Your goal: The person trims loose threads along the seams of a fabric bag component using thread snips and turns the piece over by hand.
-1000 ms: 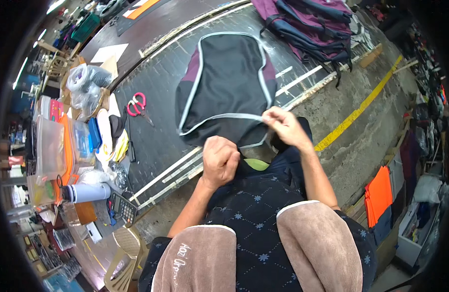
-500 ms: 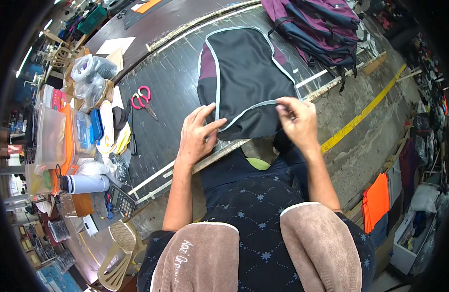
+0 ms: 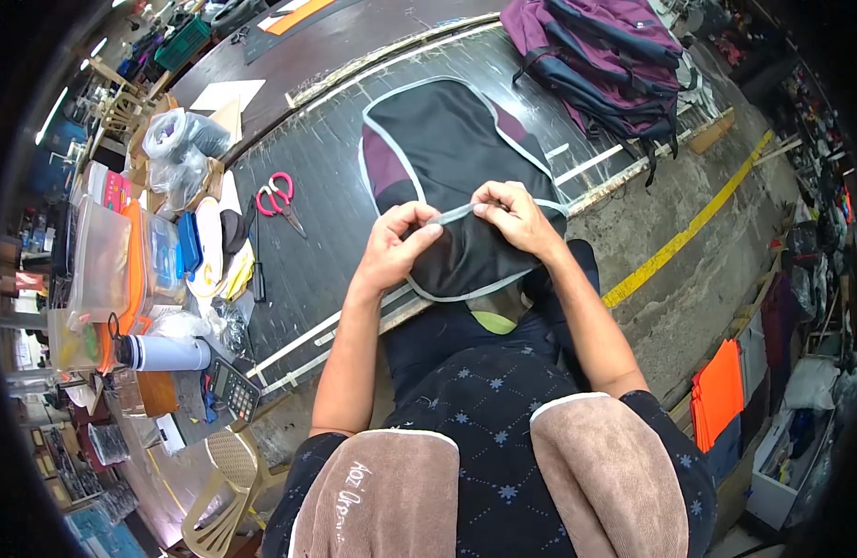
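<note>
A black and maroon fabric panel (image 3: 447, 149) edged with grey piping lies on the dark work table (image 3: 336, 232), its near end hanging over the table's edge. My left hand (image 3: 396, 246) pinches the grey piping strip (image 3: 454, 215) that crosses the panel. My right hand (image 3: 512, 214) grips the same strip a little to the right. Both hands hold it taut between them above the panel's lower part.
Red-handled scissors (image 3: 278, 197) lie on the table left of the panel. Purple backpacks (image 3: 605, 56) are piled at the far right. Plastic boxes (image 3: 103, 260), a white flask (image 3: 164, 353) and a calculator (image 3: 231, 391) crowd the left. A yellow floor line (image 3: 689, 232) runs at right.
The panel has shifted farther onto the table. My left hand has gone from a fist at the panel's lower edge to pinching the piping strip close to my right hand.
</note>
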`<state>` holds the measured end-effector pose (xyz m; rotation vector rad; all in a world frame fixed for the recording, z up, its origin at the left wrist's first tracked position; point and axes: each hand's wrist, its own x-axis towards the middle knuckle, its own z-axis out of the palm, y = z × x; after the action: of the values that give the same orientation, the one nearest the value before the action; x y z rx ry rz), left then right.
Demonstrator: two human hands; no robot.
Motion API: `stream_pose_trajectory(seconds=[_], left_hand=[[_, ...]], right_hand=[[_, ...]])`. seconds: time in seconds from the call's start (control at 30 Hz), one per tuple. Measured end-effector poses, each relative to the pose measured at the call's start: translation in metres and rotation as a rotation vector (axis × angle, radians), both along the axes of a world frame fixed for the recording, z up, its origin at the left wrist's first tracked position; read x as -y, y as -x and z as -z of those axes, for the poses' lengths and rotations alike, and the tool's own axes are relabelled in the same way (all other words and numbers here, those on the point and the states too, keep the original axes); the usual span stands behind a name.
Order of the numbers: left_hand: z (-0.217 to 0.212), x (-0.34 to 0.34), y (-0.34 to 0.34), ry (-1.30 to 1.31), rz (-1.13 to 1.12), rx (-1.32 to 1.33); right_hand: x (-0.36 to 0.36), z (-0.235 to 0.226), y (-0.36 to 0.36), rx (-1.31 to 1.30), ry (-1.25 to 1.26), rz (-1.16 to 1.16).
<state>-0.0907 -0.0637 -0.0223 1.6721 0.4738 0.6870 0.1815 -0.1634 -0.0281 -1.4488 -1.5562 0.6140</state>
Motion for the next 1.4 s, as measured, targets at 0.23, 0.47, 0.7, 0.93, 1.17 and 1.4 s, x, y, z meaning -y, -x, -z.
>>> stream_pose_trajectory(seconds=[0.23,0.47,0.7,0.93,1.17,1.4], left_hand=[[0.023,0.008,-0.032,0.662,-0.145,0.312],[0.006,0.045,-0.079,0.866,-0.344,0.495],[-0.002,0.075,-0.114,0.670,-0.201,0.400],[-0.028,0.094,-0.121,-0.371,-0.224,0.079],[-0.001,0.095,-0.150,0.086,-0.174,0.043],[-0.002,0.070,-0.143,0.721,-0.069,0.158]], right_hand=[[-0.011,-0.019,0.004,0.261,-0.100,0.186],[0.047,-0.067,0.043,0.049,-0.235,0.350],[0.091,-0.051,0.038,-0.009,-0.258,0.515],[0.141,0.012,-0.007,-0.447,-0.387,0.598],[0.148,0.008,0.004,-0.242,-0.305,0.643],[0.129,-0.014,0.015,0.062,-0.271,0.637]])
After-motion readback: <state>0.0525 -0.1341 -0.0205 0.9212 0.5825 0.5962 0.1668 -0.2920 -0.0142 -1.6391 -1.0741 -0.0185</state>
